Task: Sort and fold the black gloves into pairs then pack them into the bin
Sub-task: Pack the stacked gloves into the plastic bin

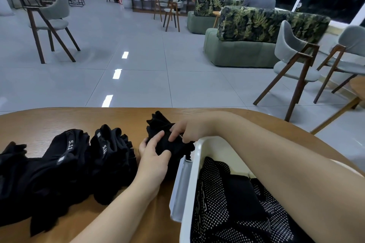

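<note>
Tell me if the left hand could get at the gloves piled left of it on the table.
Probably yes. The left hand is beside the glove pile with nothing between, but it grips the glove bundle with the right hand, so it must let go first.

From my feed, the white bin [192, 183] runs off the bottom edge, and my right forearm crosses over it, so I can't count the dotted gloves [213, 193] packed inside. The glove bundle [167, 144] is partly covered by my left hand [153, 157] and right hand [187, 130], its fold unreadable. The leftmost glove pile [11, 173] is cut by the frame's left edge.
</note>
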Tool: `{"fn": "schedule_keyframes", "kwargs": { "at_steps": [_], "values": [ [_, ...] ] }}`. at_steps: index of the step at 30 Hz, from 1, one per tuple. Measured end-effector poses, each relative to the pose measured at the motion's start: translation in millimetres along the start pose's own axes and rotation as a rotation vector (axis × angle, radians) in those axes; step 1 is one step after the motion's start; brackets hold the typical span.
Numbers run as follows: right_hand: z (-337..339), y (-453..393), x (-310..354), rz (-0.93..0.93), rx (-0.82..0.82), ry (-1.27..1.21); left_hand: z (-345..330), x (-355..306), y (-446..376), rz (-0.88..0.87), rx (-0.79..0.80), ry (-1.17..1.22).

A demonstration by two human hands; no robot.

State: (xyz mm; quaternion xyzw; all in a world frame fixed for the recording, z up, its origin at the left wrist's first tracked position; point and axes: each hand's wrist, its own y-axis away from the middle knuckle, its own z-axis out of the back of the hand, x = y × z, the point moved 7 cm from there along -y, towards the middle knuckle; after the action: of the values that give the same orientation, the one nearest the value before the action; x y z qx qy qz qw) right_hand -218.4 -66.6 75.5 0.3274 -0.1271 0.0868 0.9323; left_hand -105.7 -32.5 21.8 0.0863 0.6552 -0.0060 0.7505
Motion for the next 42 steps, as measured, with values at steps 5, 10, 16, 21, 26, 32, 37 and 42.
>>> {"fn": "schedule_keyframes", "kwargs": {
  "at_steps": [5,10,16,21,26,32,37,42],
  "values": [
    [8.0,12.3,7.3,0.076,-0.085,0.026,2.0,-0.2,-1.8,-0.054,-0.045,-0.034],
    [5.4,7.6,7.7,0.089,-0.059,0.039,2.1,7.6,-4.9,-0.012,-0.052,0.051],
    [-2.8,-7.4,1.6,0.085,0.038,0.050,4.7,10.7,-23.6,0.056,-0.088,0.211],
    [-2.0,-3.7,4.7,0.100,0.065,0.110,2.4,11.3,-32.3,0.080,-0.087,0.271],
    [4.1,11.1,12.0,0.129,-0.014,0.130,4.7,-0.7,-28.1,-0.016,-0.077,0.221],
    [18.4,30.2,12.7,0.162,-0.151,-0.027,11.1,-33.8,-23.1,-0.154,-0.097,0.157],
    [41.6,59.3,13.1,0.255,-0.422,-0.241,13.3,-70.2,-12.6,-0.296,-0.082,0.199],
    [62.5,96.6,4.0,0.295,-0.924,-0.559,4.2,-107.3,10.0,-0.475,-0.003,0.167]
  ]
}}
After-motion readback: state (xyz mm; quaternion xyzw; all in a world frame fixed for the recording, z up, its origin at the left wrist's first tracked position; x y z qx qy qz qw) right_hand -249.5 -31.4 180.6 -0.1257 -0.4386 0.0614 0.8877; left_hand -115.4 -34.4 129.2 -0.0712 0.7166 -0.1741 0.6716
